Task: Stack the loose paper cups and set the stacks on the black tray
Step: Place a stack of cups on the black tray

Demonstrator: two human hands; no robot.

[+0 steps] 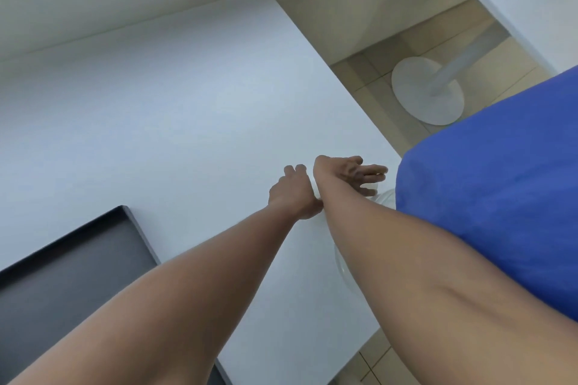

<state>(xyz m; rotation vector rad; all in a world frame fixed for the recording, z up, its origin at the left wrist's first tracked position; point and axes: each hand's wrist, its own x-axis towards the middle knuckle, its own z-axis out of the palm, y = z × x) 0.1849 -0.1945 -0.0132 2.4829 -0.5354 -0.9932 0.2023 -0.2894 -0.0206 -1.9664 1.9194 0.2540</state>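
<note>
Both my arms reach to the right side of the white table (175, 122). My left hand (294, 194) curls around a white paper cup (317, 193), mostly hidden between the hand and my right wrist. Close beside it, my right hand (356, 173) has its fingers stretched out over another white cup (372, 190), of which only a sliver shows. The rim of a cup (387, 198) peeks out next to my blue sleeve (488, 197). Another pale rim (339, 259) shows beside my right forearm. The black tray (72, 259) lies at the lower left with nothing visible on it.
The table's right edge runs diagonally just past my hands, with tiled floor (369, 72) below. A round white pedestal base (427, 91) of a neighbouring table stands on that floor. A white wall runs behind the table.
</note>
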